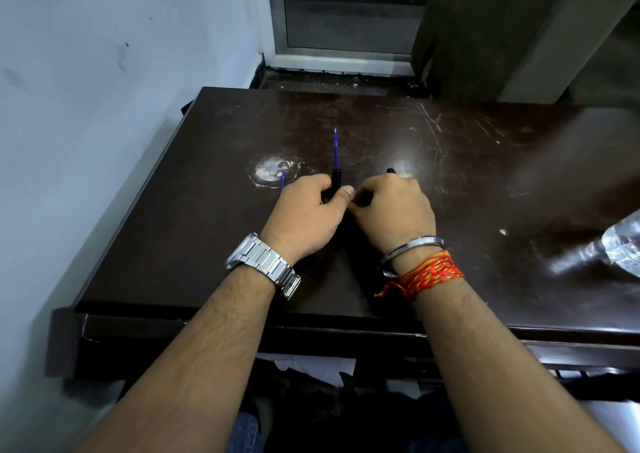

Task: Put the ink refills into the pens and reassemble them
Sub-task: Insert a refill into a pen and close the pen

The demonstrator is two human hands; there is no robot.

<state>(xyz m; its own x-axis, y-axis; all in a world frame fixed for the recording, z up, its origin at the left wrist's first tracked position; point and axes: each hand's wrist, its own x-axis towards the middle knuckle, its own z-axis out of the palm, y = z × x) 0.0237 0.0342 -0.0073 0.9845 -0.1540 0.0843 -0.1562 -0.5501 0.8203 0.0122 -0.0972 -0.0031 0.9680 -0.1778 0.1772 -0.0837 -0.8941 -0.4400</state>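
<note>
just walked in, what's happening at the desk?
A person is refilling pens at a dark wooden desk. The left hand holds a black pen barrel with a blue ink refill sticking out of its far end, not fully seated. The right hand grips another black pen part. A second blue refill peeks out left of the left hand.

You have one wide-angle view, worn on the head, looking forward and steeply down over both forearms onto the dark desk [485, 182]; the hands sit near centre, with wall left and door frame ahead.
</note>
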